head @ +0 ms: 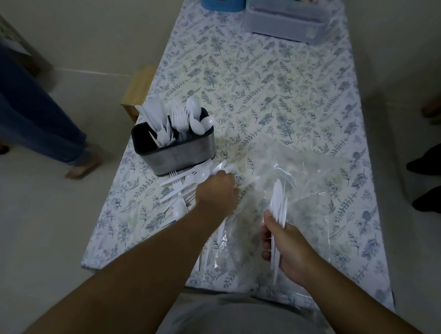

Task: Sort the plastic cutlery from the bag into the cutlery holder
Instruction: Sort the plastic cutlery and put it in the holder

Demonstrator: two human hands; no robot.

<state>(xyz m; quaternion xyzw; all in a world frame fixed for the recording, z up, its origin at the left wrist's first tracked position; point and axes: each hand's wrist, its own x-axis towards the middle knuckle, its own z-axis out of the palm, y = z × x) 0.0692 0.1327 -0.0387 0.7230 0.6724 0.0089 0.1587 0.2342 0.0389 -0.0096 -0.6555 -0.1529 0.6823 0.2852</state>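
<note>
Floral cloth covers the long worktop, with the cutlery holder at its near left, already stocked in separate sections, and the clear bag lying flat to its right. To do this well I keep my right hand closed on its bunch of knives while my left hand, curled over the loose pile just near the holder, picks out matching pieces only. Whether that hand grips anything I cannot tell, since its fingers are hidden, and the bag's contents blur behind glare.
</note>
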